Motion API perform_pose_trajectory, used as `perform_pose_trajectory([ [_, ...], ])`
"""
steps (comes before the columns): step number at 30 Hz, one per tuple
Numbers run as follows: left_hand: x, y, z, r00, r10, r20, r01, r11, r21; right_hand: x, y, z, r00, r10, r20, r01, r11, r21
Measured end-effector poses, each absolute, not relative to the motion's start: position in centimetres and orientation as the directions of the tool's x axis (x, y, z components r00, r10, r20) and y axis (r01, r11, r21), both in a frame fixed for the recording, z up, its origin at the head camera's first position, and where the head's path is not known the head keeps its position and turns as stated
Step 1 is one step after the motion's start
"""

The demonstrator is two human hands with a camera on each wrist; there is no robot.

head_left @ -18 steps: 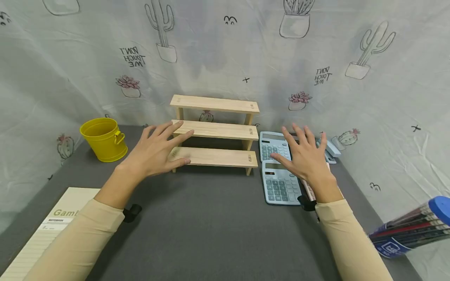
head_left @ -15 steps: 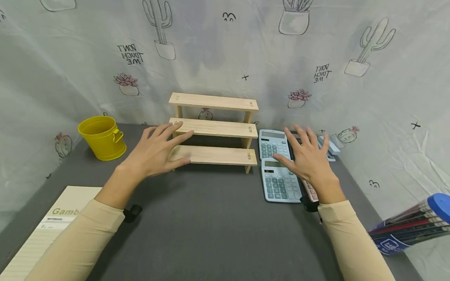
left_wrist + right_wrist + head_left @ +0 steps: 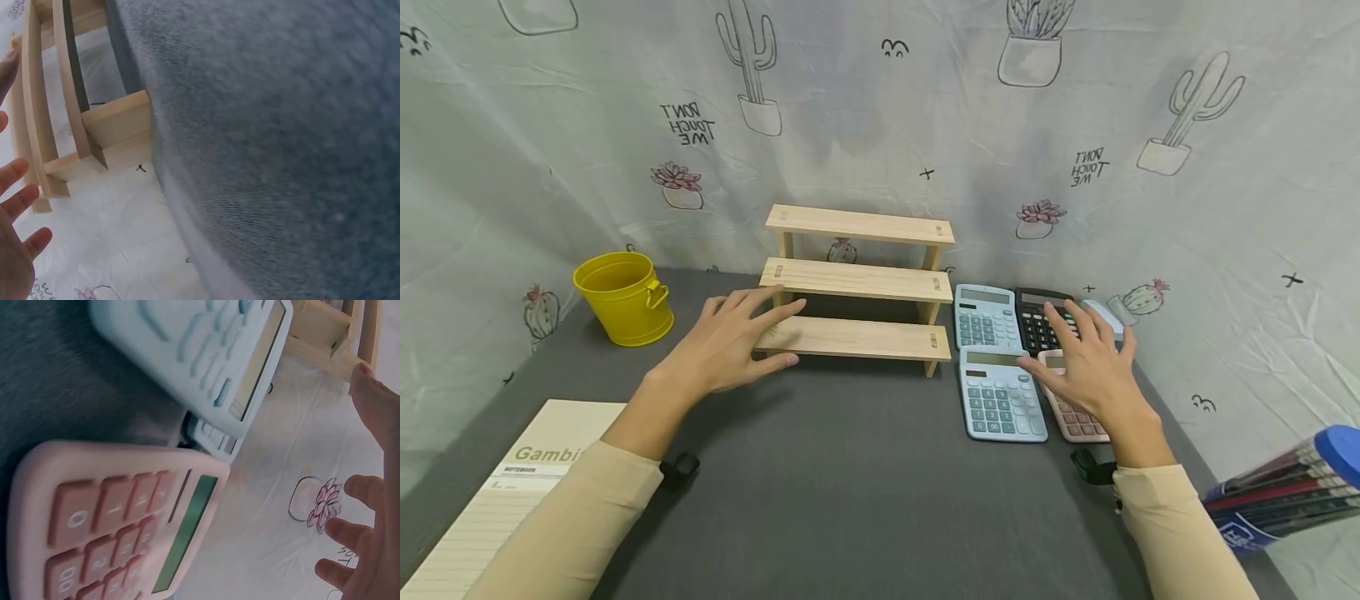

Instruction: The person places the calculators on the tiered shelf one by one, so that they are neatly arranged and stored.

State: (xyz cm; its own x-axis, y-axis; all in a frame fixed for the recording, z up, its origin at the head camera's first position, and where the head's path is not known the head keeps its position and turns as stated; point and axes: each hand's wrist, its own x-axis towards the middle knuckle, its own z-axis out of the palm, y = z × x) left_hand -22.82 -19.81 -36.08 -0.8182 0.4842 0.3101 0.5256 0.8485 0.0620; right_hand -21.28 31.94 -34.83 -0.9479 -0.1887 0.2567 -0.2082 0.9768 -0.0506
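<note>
My left hand (image 3: 718,346), fingers spread, hovers beside the left end of the three-tier wooden shelf (image 3: 857,335) and holds nothing. In the left wrist view its fingers (image 3: 19,203) are apart from the wooden steps (image 3: 119,115). My right hand (image 3: 1093,367) is spread above the calculators, also holding nothing. Beneath it lie a pink calculator (image 3: 1078,423) and a black calculator (image 3: 1033,327), both partly hidden. Two light blue calculators, the front one (image 3: 1003,404) and the back one (image 3: 985,321), sit to its left. The right wrist view shows the pink calculator (image 3: 94,519) close up.
A yellow bucket (image 3: 625,300) stands at the back left of the grey table (image 3: 857,500). A notebook (image 3: 490,517) lies at the front left. On the right is a blue-lidded tub of pencils (image 3: 1285,492). A light blue object (image 3: 1107,317) is partly hidden behind the right hand.
My right hand has moved right and toward me, uncovering more of the black and pink calculators. The left hand has dipped slightly. The head view has shifted a little.
</note>
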Motion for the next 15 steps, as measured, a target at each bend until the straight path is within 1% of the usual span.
perform_pose_trajectory([
  [6, -22.7, -20.3, -36.8, -0.834, 0.471, 0.287, 0.513, 0.853, 0.093, -21.0, 32.9, -35.6, -0.949, -0.197, 0.244, -0.223, 0.971, -0.084],
  [15, -22.8, -21.4, -37.4, -0.869, 0.434, 0.238, 0.473, 0.869, 0.141, -20.7, 34.5, -37.4, -0.965, -0.158, 0.209, -0.199, 0.962, -0.188],
])
